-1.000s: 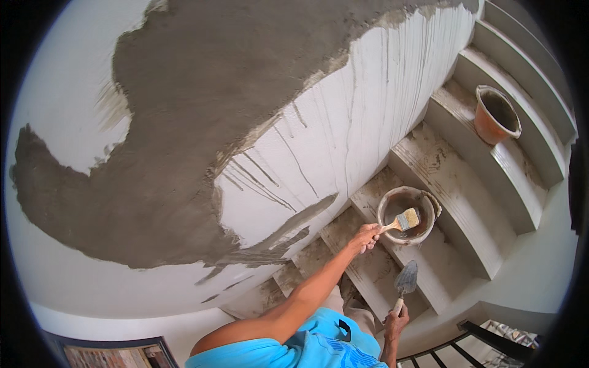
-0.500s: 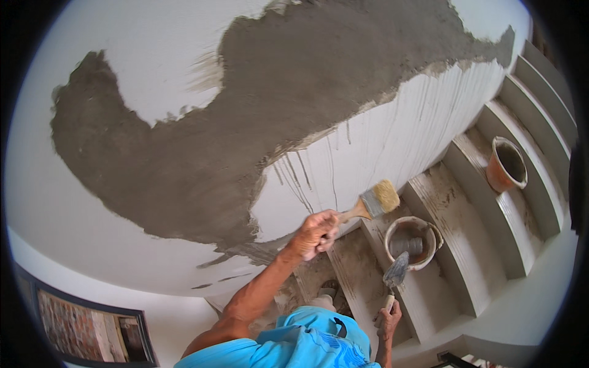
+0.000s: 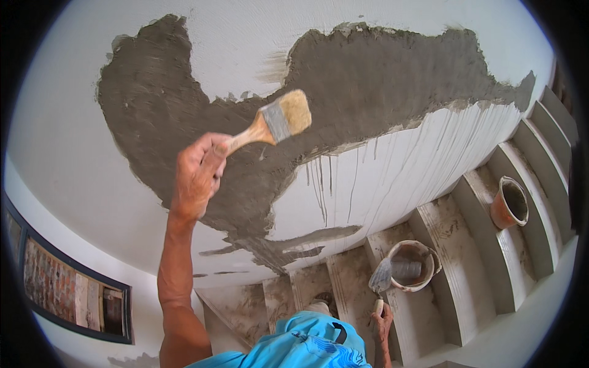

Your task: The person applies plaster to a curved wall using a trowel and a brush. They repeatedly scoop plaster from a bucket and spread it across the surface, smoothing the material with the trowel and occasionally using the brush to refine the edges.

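My left hand (image 3: pixel 199 175) is closed round the wooden handle of a wide paintbrush (image 3: pixel 279 121) with pale bristles and a grey metal band. The brush is raised in front of a dark grey patch of wet plaster (image 3: pixel 362 83) on the white wall (image 3: pixel 405 156). Lower down, my right hand (image 3: pixel 383 322) grips the light handle of a trowel (image 3: pixel 381 276), its grey-smeared blade beside a bucket (image 3: pixel 392 273). Greyish liquid and a grey cylindrical shape show inside that bucket, which stands on a stair step.
Dirty concrete stairs (image 3: pixel 457 257) climb to the right along the wall. An orange bucket (image 3: pixel 502 211) stands on a higher step. At lower left, a dark-framed window (image 3: pixel 76 288) shows brickwork beyond. Grey drips run down the wall below the patch.
My left hand has lifted the brush up and to the left, from near the bucket to in front of the plaster. The trowel has shifted slightly left, and the view has moved.
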A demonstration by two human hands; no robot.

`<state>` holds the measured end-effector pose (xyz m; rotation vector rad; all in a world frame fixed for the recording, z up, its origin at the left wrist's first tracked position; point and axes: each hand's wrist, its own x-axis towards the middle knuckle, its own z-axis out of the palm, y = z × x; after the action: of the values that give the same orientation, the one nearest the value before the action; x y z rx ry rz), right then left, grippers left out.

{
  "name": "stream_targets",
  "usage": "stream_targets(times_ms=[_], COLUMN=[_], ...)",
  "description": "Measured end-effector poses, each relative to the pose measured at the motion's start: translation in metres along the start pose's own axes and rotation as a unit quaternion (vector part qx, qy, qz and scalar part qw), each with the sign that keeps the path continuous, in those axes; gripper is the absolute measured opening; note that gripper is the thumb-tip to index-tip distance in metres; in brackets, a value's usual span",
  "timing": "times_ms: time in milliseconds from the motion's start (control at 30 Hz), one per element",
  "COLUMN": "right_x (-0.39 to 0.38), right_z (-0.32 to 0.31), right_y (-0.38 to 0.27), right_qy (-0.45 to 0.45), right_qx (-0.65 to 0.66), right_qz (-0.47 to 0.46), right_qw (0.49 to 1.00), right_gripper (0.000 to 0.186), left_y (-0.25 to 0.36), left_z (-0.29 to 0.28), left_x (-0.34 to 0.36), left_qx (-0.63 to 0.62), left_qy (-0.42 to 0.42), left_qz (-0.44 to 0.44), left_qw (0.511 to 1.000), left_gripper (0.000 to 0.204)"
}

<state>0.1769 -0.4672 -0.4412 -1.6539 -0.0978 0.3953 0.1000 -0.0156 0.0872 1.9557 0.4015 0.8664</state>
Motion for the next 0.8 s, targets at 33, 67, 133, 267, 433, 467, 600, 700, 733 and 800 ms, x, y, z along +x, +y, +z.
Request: stream_targets(times_ms=[33, 67, 133, 267, 433, 467, 600, 700, 733, 800], right_x=[0.0, 0.001, 0.001, 0.0, -0.013, -0.018, -0.048, -0.055, -0.052, -0.042], right_z=[0.0, 0.002, 0.005, 0.016, 0.017, 0.019, 0.024, 0.017, 0.011, -0.004], right_y=[-0.005, -0.015, -0.021, -0.022, -0.015, -0.011, -0.071, -0.071, -0.06, -0.036], right_qy=[-0.006, -0.017, -0.026, -0.018, 0.008, 0.012, 0.044, 0.038, 0.019, -0.016], right_qx=[-0.006, -0.013, -0.019, -0.016, 0.02, 0.018, 0.069, 0.06, 0.057, 0.047], right_qz=[0.003, 0.006, 0.005, -0.011, 0.001, -0.001, 0.103, 0.094, 0.075, 0.033], right_qw=[1.0, 1.0, 0.999, 1.0, 1.0, 1.0, 0.991, 0.993, 0.995, 0.998], right_gripper=[0.052, 0.052, 0.051, 0.05, 0.046, 0.046, 0.044, 0.044, 0.045, 0.046], left_y=[0.01, 0.018, 0.031, 0.05, 0.039, 0.035, 0.012, 0.02, 0.023, 0.02], left_z=[0.004, 0.007, 0.018, 0.049, 0.058, 0.05, -0.002, -0.038, -0.043, -0.046], left_x=[0.009, 0.017, 0.038, 0.072, 0.084, 0.084, 0.036, -0.013, -0.026, -0.035], left_qx=[0.026, 0.054, 0.078, 0.127, 0.246, 0.279, 0.331, 0.354, 0.358, 0.337], left_qy=[0.001, 0.005, -0.01, 0.018, 0.089, 0.107, 0.136, 0.16, 0.171, 0.175], left_qz=[0.026, 0.049, 0.105, 0.212, 0.291, 0.295, 0.234, 0.149, 0.118, 0.122], left_qw=[0.999, 0.997, 0.991, 0.969, 0.92, 0.908, 0.904, 0.909, 0.91, 0.917], left_gripper=[0.04, 0.04, 0.04, 0.032, 0.025, 0.024, 0.024, 0.027, 0.028, 0.031])
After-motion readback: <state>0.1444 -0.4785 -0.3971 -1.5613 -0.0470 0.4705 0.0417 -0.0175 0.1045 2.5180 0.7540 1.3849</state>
